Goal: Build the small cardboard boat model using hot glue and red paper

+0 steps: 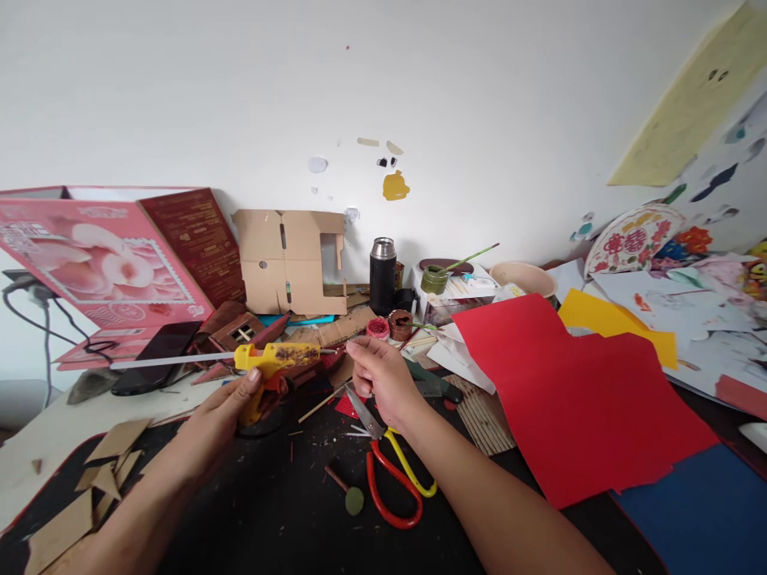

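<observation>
My left hand (231,401) is wrapped round the grip of a yellow hot glue gun (279,356), whose nozzle points right. A long pale glue stick (173,362) juts out of its back end to the left. Just off the nozzle tip, my right hand (383,379) has thumb and fingers pinched together; whatever sits in the pinch is too small or hidden to make out. Below that hand lie scissors (365,414) with red and yellow handles, blades apart. A small stick with a green disc (353,501) on its end rests on the black mat (264,503).
Behind stand a cut cardboard panel (260,263), a black flask (382,279) and paint jars (400,324). On the left are a pink box (101,255), a phone (156,359) and cardboard scraps (63,527). Red paper (575,407) covers the right side.
</observation>
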`<state>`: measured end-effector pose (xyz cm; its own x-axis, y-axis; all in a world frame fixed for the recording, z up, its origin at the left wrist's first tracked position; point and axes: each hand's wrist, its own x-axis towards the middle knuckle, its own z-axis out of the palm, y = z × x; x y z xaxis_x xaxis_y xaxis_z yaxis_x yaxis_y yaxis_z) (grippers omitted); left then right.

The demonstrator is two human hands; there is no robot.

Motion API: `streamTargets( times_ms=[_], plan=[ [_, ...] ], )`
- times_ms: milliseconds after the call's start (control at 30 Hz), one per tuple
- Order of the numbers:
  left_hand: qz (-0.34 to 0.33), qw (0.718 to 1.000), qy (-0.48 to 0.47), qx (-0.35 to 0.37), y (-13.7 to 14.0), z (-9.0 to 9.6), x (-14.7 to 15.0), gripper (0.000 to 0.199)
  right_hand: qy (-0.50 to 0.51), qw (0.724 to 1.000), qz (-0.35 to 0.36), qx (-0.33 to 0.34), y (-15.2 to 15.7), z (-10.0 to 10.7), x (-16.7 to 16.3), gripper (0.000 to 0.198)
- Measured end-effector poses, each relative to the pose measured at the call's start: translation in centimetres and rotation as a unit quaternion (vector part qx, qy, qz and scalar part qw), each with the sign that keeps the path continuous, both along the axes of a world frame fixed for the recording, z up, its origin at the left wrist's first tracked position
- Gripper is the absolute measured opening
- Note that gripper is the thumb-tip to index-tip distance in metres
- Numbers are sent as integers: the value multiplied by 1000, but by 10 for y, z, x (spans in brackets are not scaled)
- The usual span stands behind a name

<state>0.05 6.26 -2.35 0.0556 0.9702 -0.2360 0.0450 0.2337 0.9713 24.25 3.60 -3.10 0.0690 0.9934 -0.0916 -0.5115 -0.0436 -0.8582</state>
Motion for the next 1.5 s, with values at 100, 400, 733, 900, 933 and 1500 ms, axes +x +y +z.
streamTargets(
  times_ms=[100, 400, 733, 900, 933, 1500],
  plan=[
    [-4, 1000, 3, -1, 0, 1, 0, 71, 1, 1000, -1, -1, 0, 0, 0, 46],
    [-1, 1000, -2, 3, 0, 0, 1, 72, -1, 1000, -3, -3, 0, 1, 0, 46],
    [6, 1000, 5, -1, 3, -5, -3, 84, -4, 1000, -3, -5, 0, -1, -1, 47],
    [-5, 1000, -3, -4, 4, -6, -3, 85, -5, 1000, -6, -8, 0, 0, -1, 47],
    [-7, 1000, -2, -5, 4, -6, -3, 84, -5, 1000, -7, -9, 1, 0, -1, 48],
    [2, 1000, 25, 0, 3, -1, 0, 84, -7, 1000, -10, -11, 2, -2, -1, 48]
  ],
)
